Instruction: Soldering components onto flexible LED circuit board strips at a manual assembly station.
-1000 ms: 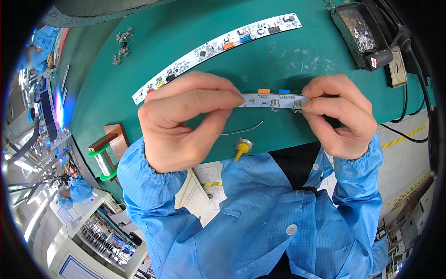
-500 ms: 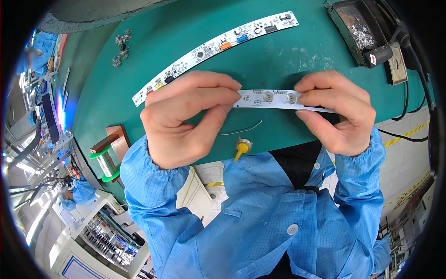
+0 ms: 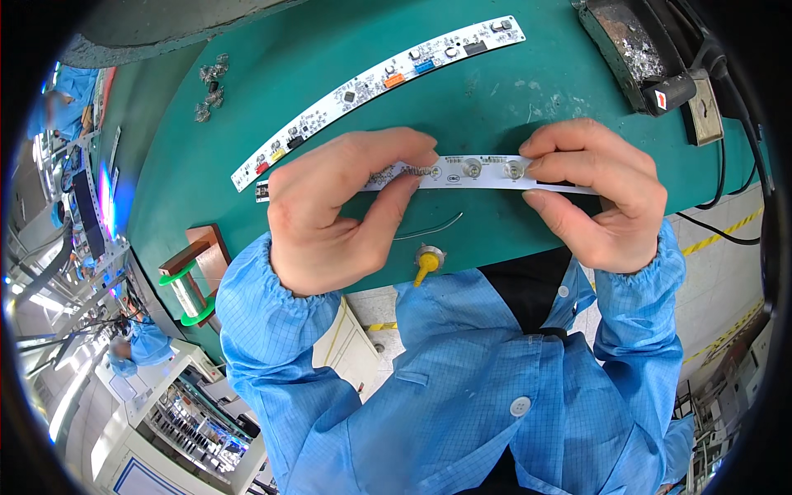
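Note:
A narrow white circuit board strip (image 3: 487, 177) with clear round lenses lies across the green table in front of me. My left hand (image 3: 334, 210) is closed about its middle, finger tips at the far edge and thumb by the near edge; the hand covers part of the strip, whose left end shows beyond it. Whether a small part is also between these fingertips is hard to make out. My right hand (image 3: 598, 194) grips the strip farther right, fingers over the far edge and thumb at the near edge, beside a clear lens (image 3: 514, 169).
A curved white circuit board (image 3: 350, 96) with coloured connectors lies behind. Clear lenses (image 3: 214, 89) sit at the far left, a solder spool (image 3: 188, 295) at the near left. A yellow knob (image 3: 426, 264) is at the front edge. A dark metal tray (image 3: 631, 54) and cables stand at the right.
My left hand has turned and its fingertips have shifted slightly right along the strip, uncovering the strip's left end. My right hand stays nearly in place on the strip.

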A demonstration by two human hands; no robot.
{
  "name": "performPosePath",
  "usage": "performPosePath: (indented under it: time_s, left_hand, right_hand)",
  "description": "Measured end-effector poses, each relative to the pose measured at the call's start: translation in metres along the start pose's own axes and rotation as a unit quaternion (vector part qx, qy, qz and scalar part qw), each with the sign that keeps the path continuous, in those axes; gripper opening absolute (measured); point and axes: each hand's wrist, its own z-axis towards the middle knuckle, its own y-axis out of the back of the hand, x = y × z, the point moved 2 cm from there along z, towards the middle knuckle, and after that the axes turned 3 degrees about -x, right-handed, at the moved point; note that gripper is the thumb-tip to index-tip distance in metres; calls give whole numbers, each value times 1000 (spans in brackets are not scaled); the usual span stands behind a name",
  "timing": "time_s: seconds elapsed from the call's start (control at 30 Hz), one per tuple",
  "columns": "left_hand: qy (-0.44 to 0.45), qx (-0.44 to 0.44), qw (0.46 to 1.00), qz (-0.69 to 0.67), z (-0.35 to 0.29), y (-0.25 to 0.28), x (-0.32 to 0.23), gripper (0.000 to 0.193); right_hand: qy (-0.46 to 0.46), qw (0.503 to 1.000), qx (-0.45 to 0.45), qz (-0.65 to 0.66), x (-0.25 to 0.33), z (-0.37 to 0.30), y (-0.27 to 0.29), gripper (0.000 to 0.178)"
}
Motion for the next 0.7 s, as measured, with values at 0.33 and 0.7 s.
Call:
performPosePath:
  time_s: [0.33, 0.7]
  left_hand:
    - [20, 36, 999, 19, -1, 3, -4, 36]
    - [2, 36, 999, 27, 2, 1, -4, 34]
  right_hand:
    - [-8, 1000, 7, 8, 1, 0, 0, 20]
    - [-5, 1000, 3, 6, 1, -1, 1, 21]
